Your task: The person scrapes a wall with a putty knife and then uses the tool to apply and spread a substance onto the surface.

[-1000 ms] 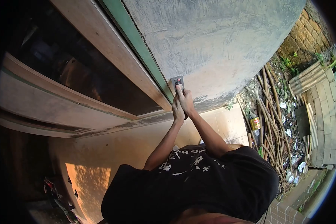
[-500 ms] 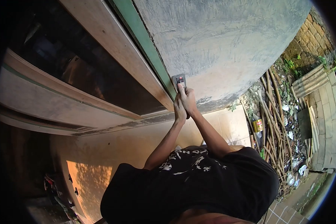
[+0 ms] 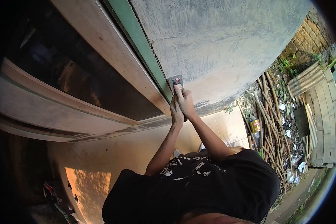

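A dark grey hand sander (image 3: 180, 78) with a black clamp on top lies against the rough grey plastered wall (image 3: 209, 44), close to the green door frame (image 3: 147, 52). Both hands are closed around it. My right hand (image 3: 186, 103) grips it from above, with the thumb stretched along its top. Just beside and lower, my left hand (image 3: 176, 111) wraps the near end, its fingers partly hidden. The sander's lower part is covered by the hands, and the face towards the wall is out of sight.
Left of the frame is a wooden door (image 3: 112, 52) with a dark glass pane (image 3: 74, 71). Below lies a tiled floor (image 3: 134, 149). On the right are piled sticks (image 3: 270, 123), litter and a yellow packet (image 3: 255, 126), beside corrugated sheets (image 3: 306, 80).
The view has shifted slightly, so the sander and hands appear a little further left. Both hands keep their hold, and the sander stays by the green frame.
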`<state>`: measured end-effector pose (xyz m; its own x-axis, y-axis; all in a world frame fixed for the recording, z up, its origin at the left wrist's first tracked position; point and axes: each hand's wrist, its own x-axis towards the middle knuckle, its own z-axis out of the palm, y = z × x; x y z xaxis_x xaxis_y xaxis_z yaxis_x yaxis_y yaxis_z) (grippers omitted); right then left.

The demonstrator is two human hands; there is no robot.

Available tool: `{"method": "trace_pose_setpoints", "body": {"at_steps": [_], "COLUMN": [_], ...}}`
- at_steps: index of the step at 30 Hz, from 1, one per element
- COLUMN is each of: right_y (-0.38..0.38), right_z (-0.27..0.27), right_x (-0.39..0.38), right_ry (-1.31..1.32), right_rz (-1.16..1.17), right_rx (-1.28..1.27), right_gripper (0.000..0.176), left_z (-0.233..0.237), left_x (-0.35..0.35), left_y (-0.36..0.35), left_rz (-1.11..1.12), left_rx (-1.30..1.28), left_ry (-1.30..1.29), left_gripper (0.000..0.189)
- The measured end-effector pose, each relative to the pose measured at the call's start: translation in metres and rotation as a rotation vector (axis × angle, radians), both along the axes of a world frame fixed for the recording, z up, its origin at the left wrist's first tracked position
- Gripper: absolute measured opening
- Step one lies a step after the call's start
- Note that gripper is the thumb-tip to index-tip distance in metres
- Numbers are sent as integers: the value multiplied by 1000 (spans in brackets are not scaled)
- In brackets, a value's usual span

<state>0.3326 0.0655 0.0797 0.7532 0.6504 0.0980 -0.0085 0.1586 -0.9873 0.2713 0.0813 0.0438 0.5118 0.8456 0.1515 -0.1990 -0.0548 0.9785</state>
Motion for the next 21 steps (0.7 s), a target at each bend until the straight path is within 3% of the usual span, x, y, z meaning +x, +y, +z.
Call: {"method": "trace_pose_setpoints", "body": {"at_steps": [2,7,11,16,18,21], "right_y": [-4,-2,-8,-5,-2,-4], "right_z": [5,6,0,-2,-3,-6], "right_x": [-5,-6,-6,-4,-2,-5], "right_ry": [44,16,14,9,2,0], "right_rz": [18,-37,-24,-48,-49,-38], "right_rx": [5,-2,-51,-36,-38,-53], "right_gripper": [46,47,46,48,48,48], "left_z": [17,-4,-25,-3,4,-6], "left_x": [-5,-2,-3,0,-4,-4], "left_y": [-3,-1,5,-6,-5,-2], "left_rz": [23,-14,-68,-14,-1,-30], "left_rx": [-45,-175,-63,-121,-23,-81], "left_ry": [115,-13,76,34,141,142], "left_gripper": [44,43,44,45,46,47]}}
